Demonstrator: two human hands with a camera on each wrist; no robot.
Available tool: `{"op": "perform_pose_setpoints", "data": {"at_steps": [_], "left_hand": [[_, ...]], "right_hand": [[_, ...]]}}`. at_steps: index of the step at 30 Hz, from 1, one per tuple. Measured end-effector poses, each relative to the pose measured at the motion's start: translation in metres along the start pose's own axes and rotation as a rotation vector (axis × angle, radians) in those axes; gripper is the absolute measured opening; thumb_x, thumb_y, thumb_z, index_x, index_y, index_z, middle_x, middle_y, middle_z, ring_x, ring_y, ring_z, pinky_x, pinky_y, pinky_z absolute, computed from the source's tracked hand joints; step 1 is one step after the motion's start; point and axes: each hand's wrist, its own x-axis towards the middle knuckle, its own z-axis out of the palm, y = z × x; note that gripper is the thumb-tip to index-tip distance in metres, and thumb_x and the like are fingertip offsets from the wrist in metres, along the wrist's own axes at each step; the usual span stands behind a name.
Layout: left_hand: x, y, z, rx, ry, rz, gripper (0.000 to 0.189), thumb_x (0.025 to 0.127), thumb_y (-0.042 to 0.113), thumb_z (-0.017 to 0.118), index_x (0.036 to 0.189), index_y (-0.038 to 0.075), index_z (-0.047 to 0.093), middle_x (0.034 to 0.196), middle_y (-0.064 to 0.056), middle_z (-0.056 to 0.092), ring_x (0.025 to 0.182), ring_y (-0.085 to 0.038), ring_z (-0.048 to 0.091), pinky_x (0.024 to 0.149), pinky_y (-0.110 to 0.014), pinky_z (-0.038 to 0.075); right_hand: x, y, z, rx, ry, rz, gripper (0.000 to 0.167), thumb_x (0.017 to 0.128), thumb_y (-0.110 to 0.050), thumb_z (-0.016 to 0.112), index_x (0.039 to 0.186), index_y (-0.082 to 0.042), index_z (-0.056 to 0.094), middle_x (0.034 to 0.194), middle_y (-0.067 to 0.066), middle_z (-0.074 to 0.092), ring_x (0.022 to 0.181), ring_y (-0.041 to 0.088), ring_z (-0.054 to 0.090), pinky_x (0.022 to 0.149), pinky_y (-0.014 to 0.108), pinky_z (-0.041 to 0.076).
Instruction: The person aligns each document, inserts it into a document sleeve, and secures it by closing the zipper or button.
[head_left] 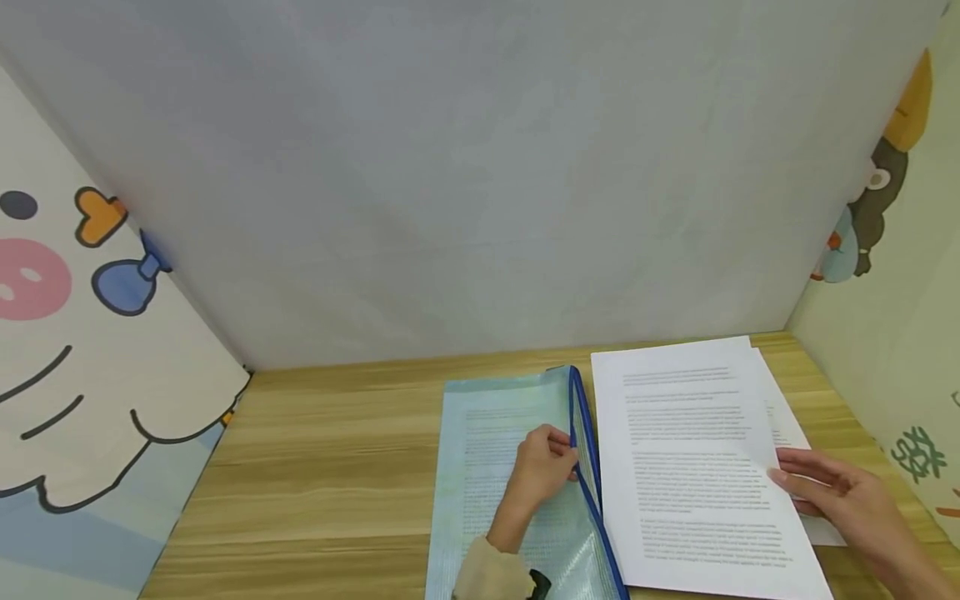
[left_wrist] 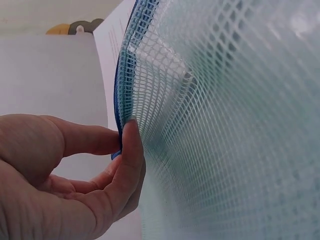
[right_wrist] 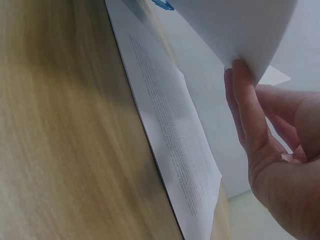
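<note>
On the left lies a pale blue-green mesh document pouch (head_left: 498,408) with a printed sheet showing through it. Dark blue trim edges its right side, where the mouth gapes a little. My left hand (head_left: 542,465) pinches one layer of that trimmed edge between thumb and fingers, as the left wrist view shows close up. To the right, my right hand (head_left: 855,496) holds the right edge of a printed white sheet (head_left: 690,467), thumb on top and fingers below. In the right wrist view the sheet is lifted above a stack of printed paper (right_wrist: 165,130).
Everything lies on a wood-grain table (head_left: 322,475). A plain grey wall (head_left: 480,183) rises behind it. Cartoon-printed panels stand at the left (head_left: 75,350) and right (head_left: 885,333).
</note>
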Motion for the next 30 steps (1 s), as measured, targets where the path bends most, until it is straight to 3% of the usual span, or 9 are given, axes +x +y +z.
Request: {"op": "perform_pose_setpoints", "data": {"at_steps": [4, 10, 20, 27, 30], "left_hand": [[0.000, 0.000, -0.001, -0.005, 0.014, 0.014, 0.011, 0.090, -0.007, 0.066, 0.100, -0.010, 0.062, 0.079, -0.006, 0.062, 0.060, -0.013, 0.066, 0.057, -0.026, 0.058], [0.000, 0.001, 0.000, -0.014, 0.030, 0.030, 0.011, 0.089, -0.007, 0.066, 0.098, -0.010, 0.062, 0.077, -0.006, 0.061, 0.060, -0.009, 0.062, 0.057, -0.027, 0.059], [-0.002, 0.002, 0.003, 0.016, 0.043, 0.052, 0.011, 0.089, -0.006, 0.066, 0.098, -0.010, 0.061, 0.077, -0.005, 0.061, 0.061, -0.010, 0.062, 0.054, -0.024, 0.057], [-0.002, -0.001, 0.005, 0.020, 0.050, 0.072, 0.009, 0.089, -0.007, 0.066, 0.096, -0.009, 0.061, 0.077, -0.005, 0.059, 0.063, -0.007, 0.057, 0.054, -0.023, 0.056], [-0.001, -0.003, 0.005, 0.030, 0.052, 0.078, 0.009, 0.090, -0.006, 0.066, 0.097, -0.009, 0.061, 0.077, -0.005, 0.059, 0.063, -0.007, 0.056, 0.054, -0.023, 0.056]], "right_hand": [[0.002, -0.001, 0.003, -0.016, -0.021, -0.007, 0.020, 0.096, -0.024, 0.075, 0.111, -0.037, 0.073, 0.099, -0.030, 0.068, 0.086, -0.004, 0.068, 0.070, 0.023, 0.059], [0.005, -0.002, 0.006, 0.004, -0.072, -0.018, 0.022, 0.097, -0.019, 0.074, 0.117, -0.027, 0.075, 0.101, -0.025, 0.071, 0.088, -0.001, 0.070, 0.071, 0.025, 0.060], [0.009, -0.003, 0.012, 0.031, -0.128, -0.045, 0.023, 0.098, -0.015, 0.072, 0.116, -0.027, 0.076, 0.104, -0.024, 0.072, 0.091, -0.002, 0.070, 0.073, 0.025, 0.060], [0.012, -0.003, 0.020, -0.013, -0.116, -0.054, 0.026, 0.097, -0.015, 0.072, 0.123, -0.013, 0.074, 0.103, -0.027, 0.070, 0.088, -0.002, 0.068, 0.072, 0.023, 0.059], [0.012, -0.003, 0.021, -0.022, -0.112, -0.060, 0.026, 0.097, -0.015, 0.072, 0.123, -0.012, 0.074, 0.103, -0.026, 0.070, 0.088, -0.002, 0.067, 0.072, 0.022, 0.059]]}}
